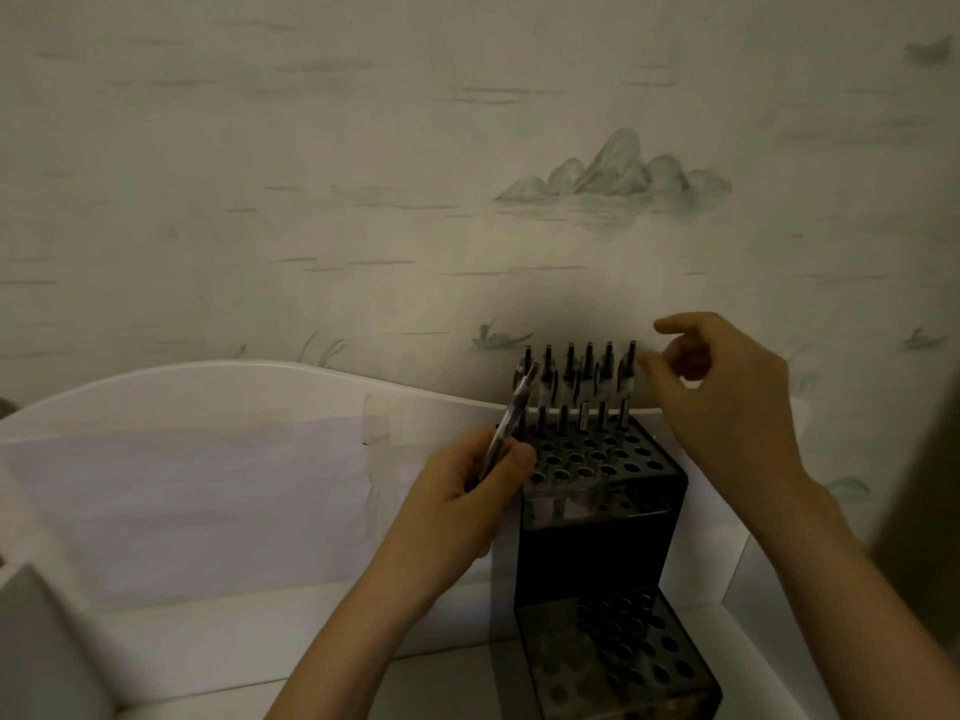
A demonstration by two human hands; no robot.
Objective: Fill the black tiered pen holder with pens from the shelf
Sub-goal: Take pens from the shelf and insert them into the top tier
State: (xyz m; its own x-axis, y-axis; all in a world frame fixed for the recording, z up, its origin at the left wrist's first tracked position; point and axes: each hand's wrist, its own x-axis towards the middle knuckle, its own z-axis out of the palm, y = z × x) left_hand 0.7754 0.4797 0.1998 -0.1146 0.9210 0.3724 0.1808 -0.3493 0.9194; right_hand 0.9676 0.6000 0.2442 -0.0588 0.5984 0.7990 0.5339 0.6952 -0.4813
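The black tiered pen holder (597,543) stands on a white shelf, its upper tier full of round holes. Several pens (576,376) stand upright in its two back rows. My left hand (467,496) grips a small bundle of pens (511,418) just left of the upper tier. Raised at the back right corner, my right hand (727,402) has its thumb and fingers loosely curled, with the fingertips beside the rightmost back pen; it holds nothing that I can see. The lower tier (623,662) in front has only bare holes.
A white curved back panel (234,407) with taped paper runs behind the shelf. Patterned wallpaper (467,174) rises above it. A white side wall (753,574) stands right of the holder, and a pale block (36,641) sits at the lower left.
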